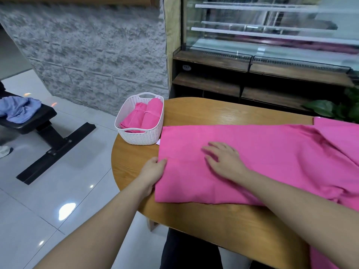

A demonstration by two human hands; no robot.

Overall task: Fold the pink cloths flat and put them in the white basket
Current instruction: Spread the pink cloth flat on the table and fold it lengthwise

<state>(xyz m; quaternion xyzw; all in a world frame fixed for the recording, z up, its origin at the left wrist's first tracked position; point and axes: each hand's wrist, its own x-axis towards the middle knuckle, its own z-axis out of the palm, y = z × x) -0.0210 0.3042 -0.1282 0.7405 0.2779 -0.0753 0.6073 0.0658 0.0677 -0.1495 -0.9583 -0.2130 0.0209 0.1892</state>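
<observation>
A large pink cloth point(262, 152) lies spread across the wooden table point(213, 111), its right part rumpled and hanging over the near edge. My left hand point(153, 171) pinches the cloth's left edge, thumb on top and fingers tucked beneath. Flat on the cloth, fingers straight and pointing left, lies my right hand point(223, 158). The white basket point(139, 136) stands at the table's far left edge and holds two folded pink cloths point(143, 115).
A black bench point(38, 125) with a blue garment point(19, 109) stands on the tiled floor to the left. Behind the table are a wooden shelf unit with a glass case point(252, 70) and a green plant point(340, 107) at the right.
</observation>
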